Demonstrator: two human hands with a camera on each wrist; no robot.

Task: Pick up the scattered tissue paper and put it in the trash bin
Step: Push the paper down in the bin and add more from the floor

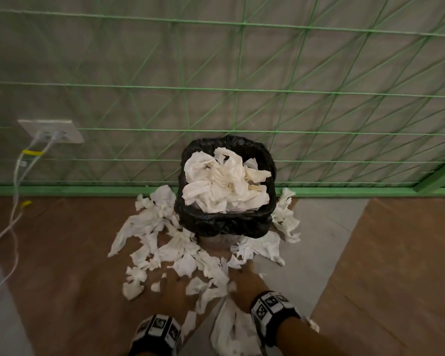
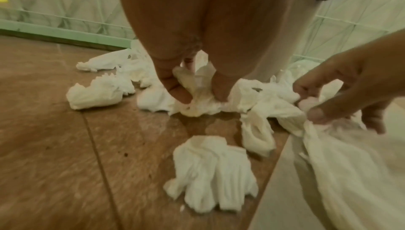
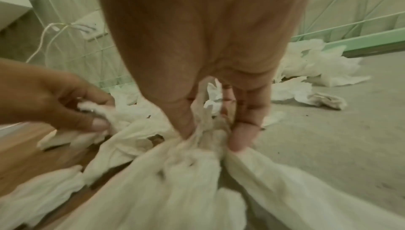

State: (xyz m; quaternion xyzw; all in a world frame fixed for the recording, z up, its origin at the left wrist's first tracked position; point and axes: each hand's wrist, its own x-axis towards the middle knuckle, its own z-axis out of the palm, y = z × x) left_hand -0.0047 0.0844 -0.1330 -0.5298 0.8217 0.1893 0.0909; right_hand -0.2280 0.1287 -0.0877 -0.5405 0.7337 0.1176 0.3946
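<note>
A small trash bin (image 1: 226,224) lined with a black bag stands against the wall, heaped with white tissue. Crumpled white tissue paper (image 1: 165,242) lies scattered on the floor around its front and both sides. My left hand (image 1: 174,283) (image 2: 197,93) is down on the floor, thumb and fingers pinching a wad of tissue (image 2: 197,102). My right hand (image 1: 244,281) (image 3: 210,135) grips a bunched sheet of tissue (image 3: 186,173) that trails back toward me. More loose wads (image 2: 210,168) lie close to my hands.
A green wire fence (image 1: 242,98) over a grey wall runs behind the bin, with a green base rail. A wall socket (image 1: 52,131) at left has white cables (image 1: 14,201) hanging to the floor. The floor is brown wood planks with a grey strip at right.
</note>
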